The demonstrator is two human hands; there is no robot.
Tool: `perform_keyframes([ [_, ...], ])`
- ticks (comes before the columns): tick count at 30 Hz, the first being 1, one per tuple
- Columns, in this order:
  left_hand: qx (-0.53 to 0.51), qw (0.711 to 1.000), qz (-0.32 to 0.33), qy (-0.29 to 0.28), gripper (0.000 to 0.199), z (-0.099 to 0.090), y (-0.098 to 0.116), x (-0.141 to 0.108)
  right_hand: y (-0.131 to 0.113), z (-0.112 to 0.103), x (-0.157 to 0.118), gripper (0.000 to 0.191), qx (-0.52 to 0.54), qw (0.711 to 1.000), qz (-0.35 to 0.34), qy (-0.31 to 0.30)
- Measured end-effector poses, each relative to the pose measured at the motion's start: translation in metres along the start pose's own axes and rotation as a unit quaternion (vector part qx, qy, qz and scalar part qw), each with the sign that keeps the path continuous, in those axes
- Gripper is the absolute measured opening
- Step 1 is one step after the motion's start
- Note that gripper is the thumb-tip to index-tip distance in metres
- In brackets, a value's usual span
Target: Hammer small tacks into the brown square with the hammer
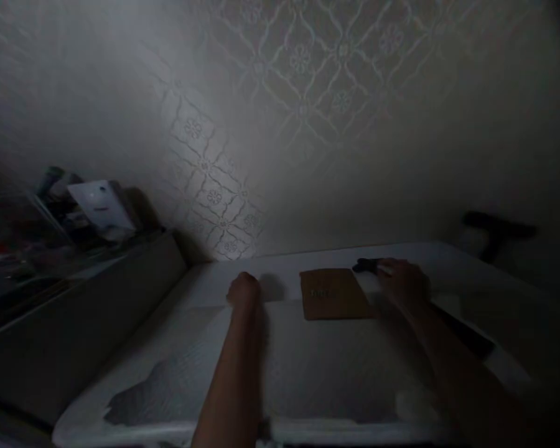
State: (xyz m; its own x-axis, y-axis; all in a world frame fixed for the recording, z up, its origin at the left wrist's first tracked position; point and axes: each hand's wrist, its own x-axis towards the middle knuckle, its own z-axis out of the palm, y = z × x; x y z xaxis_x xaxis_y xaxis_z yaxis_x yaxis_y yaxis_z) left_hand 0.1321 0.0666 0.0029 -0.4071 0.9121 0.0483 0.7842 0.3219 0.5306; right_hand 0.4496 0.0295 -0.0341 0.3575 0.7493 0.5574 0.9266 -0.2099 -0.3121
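Two hands working at a pale, smooth counter [326, 367], a flat brown square [333, 305] lying between them.
Right of centre, the right hand [405, 283] is gripping a dark object [366, 266], its knobbed end protruding, its remainder hiding behind fingers. Left of centre, the left hand [243, 290] is curling closed, concealing any contents. Blur is obscuring the square's lettering; the right forearm is partly covering a dark strip [466, 335].

Both bare arms reach forward here, hands well apart! The left forearm [231, 379] runs nearly straight ahead, the left hand [243, 291] bunched like a fist; the right forearm [452, 361] slants inward, the right hand [404, 280] curled in a grip.
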Motion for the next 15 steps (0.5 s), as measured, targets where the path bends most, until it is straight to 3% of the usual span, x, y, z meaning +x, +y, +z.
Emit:
perform_keyframes([
  [4, -0.101, 0.988, 0.106, -0.046, 0.018, 0.011, 0.015, -0.001, -0.017, 0.004, -0.004, 0.021, 0.14, 0.981, -0.12, 0.053],
  [8, -0.258, 0.942, 0.156, -0.145, 0.014, 0.024, 0.031, -0.014, -0.046, 0.006, -0.018, 0.02, 0.238, 0.939, -0.248, 0.022],
  [11, -0.359, 0.895, 0.165, -0.204, 0.011, 0.029, 0.041, -0.03, -0.065, 0.003, -0.029, 0.018, 0.284, 0.911, -0.298, -0.014],
  [15, -0.415, 0.852, 0.169, -0.27, 0.017, 0.035, 0.049, -0.048, -0.075, -0.002, -0.035, 0.018, 0.324, 0.89, -0.32, -0.032],
])
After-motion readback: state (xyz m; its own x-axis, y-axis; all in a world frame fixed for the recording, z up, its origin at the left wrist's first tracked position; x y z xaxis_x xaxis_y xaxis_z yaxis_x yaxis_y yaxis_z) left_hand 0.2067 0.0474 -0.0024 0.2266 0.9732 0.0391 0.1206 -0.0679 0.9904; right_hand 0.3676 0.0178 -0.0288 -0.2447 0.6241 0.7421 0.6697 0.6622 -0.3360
